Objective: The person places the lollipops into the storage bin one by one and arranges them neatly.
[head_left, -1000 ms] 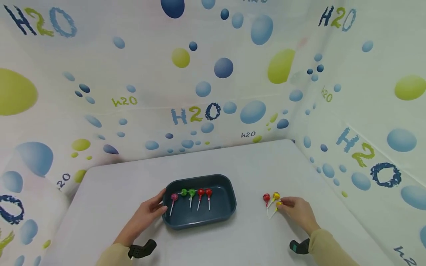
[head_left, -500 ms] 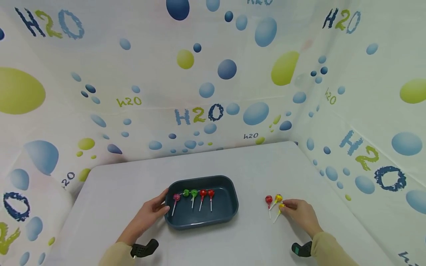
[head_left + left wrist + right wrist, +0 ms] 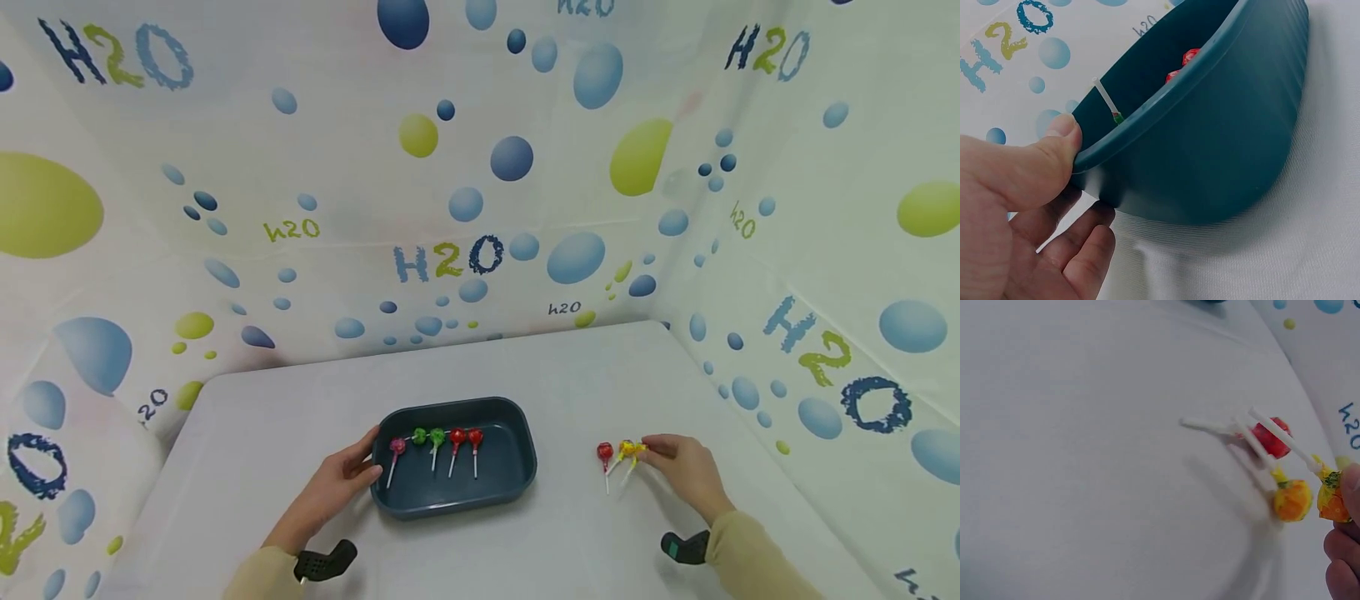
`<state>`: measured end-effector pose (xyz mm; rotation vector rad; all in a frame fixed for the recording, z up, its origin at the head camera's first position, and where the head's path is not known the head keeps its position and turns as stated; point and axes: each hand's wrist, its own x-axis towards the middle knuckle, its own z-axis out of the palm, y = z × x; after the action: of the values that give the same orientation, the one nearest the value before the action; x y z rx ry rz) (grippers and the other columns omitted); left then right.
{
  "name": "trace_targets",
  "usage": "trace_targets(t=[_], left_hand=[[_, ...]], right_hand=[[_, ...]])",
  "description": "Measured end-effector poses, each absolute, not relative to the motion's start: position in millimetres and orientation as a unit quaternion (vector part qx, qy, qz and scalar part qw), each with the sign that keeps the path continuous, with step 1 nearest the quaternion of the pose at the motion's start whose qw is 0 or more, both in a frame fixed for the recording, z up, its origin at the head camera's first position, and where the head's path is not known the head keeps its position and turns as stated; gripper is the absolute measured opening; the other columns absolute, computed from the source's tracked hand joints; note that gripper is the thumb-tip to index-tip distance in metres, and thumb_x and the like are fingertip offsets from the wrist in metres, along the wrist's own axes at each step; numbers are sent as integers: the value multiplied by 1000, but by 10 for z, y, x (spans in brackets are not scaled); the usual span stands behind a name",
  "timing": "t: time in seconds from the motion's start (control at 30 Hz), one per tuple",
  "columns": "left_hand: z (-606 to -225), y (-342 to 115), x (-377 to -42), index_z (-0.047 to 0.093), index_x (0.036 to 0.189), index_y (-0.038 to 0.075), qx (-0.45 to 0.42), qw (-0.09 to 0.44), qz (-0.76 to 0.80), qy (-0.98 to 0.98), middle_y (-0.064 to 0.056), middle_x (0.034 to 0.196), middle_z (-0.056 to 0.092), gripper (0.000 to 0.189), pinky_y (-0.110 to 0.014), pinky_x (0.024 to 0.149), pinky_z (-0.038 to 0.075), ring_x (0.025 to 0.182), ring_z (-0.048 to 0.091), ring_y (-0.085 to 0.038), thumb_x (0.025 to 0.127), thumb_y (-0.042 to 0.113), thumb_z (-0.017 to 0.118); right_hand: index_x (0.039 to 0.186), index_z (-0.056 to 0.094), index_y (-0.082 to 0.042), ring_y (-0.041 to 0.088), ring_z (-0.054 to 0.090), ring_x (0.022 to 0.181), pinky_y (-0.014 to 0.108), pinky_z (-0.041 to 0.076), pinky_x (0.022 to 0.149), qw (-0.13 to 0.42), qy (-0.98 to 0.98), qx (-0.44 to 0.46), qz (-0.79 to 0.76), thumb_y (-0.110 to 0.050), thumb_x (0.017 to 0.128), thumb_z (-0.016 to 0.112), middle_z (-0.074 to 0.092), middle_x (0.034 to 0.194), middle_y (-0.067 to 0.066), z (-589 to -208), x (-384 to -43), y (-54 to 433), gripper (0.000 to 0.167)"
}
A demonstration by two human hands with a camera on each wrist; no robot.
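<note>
My left hand [image 3: 337, 479] grips the left end of a dark teal tray [image 3: 502, 475]; in the left wrist view the thumb lies on the rim with the fingers below it on the outside. In the tray lie a pink lollipop [image 3: 397, 447], two green lollipops [image 3: 437, 436] and two red lollipops [image 3: 457, 436]. To the right, my right hand [image 3: 686, 471] pinches a yellow lollipop [image 3: 1330, 497] by its wrapped head, stick pointing away from the fingers. Close beside it on the table are another yellow lollipop [image 3: 1292, 500] and a red lollipop [image 3: 1272, 437].
A white-covered table [image 3: 570, 550] carries everything. Behind it and along both sides hangs a white sheet [image 3: 337, 142] printed with bubbles and H2O lettering. Each wrist wears a black device [image 3: 324, 562].
My right hand has raised the pinched yellow lollipop off the table, moving slightly away from me. The left hand and tray stay in place; the head view has shifted a little.
</note>
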<state>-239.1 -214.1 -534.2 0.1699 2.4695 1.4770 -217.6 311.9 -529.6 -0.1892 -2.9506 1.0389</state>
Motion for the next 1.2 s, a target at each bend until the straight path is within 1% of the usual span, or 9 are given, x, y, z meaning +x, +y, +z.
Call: trace_targets(t=[0.13,0.27,0.43,0.53,0.67,0.83,1.03,1.2], left_hand=[[-5351,-2154,-2378,28,162,10,56,129,508,850,-20,167,27,70,-47,114,45,146,42,-44,102,11,62],[-5353,-2162,-2361,28,162,10,57,128,508,850,-21,166,27,70,-47,114,45,146,42,-45,102,11,63],[-5365,-2171,-2358,28,162,10,54,128,510,849,-21,167,27,69,-47,115,44,147,41,-44,102,11,62],[-5376,-2175,-2356,28,162,11,50,129,514,847,-20,167,27,70,-47,115,44,147,41,-44,102,11,62],[-5384,-2170,-2348,28,162,10,52,131,522,841,-21,167,26,70,-48,114,45,147,41,-45,102,12,63],[-5380,-2152,-2340,28,162,10,57,133,525,839,-21,167,26,70,-48,114,45,146,41,-45,102,14,63],[-5364,-2140,-2340,28,162,10,56,130,523,841,-21,167,27,70,-48,114,44,147,41,-45,102,13,63],[-5340,-2137,-2342,28,162,11,56,127,518,844,-20,167,27,70,-49,115,44,147,41,-45,102,13,63]], right_hand=[[122,72,-2,34,71,106,48,62,92,18,-939,-35,341,-20,96,73,77,113,16,-5124,-2296,3060,32],[123,72,-3,31,73,105,45,63,92,19,-934,-9,356,-20,96,72,77,112,14,-4951,-2452,2874,31],[122,73,-5,29,73,107,45,61,98,4,-923,28,384,-18,96,72,77,113,11,-4768,-2646,2451,29],[120,75,-7,26,73,106,44,61,98,-4,-921,52,386,-17,94,74,78,112,8,-4702,-2760,2123,28],[114,77,-8,22,74,102,40,63,94,-20,-924,89,370,-16,91,77,78,108,5,-4671,-2893,1686,24],[111,77,-8,18,73,96,36,63,91,-62,-934,128,328,-14,91,77,78,104,4,-4691,-2997,1278,21],[106,78,-7,18,68,89,38,63,90,-99,-944,162,269,-14,90,79,76,100,5,-4711,-3068,1012,18],[98,78,-5,18,65,82,37,63,85,-106,-961,170,191,-10,87,82,75,94,6,-4737,-3125,895,13]])
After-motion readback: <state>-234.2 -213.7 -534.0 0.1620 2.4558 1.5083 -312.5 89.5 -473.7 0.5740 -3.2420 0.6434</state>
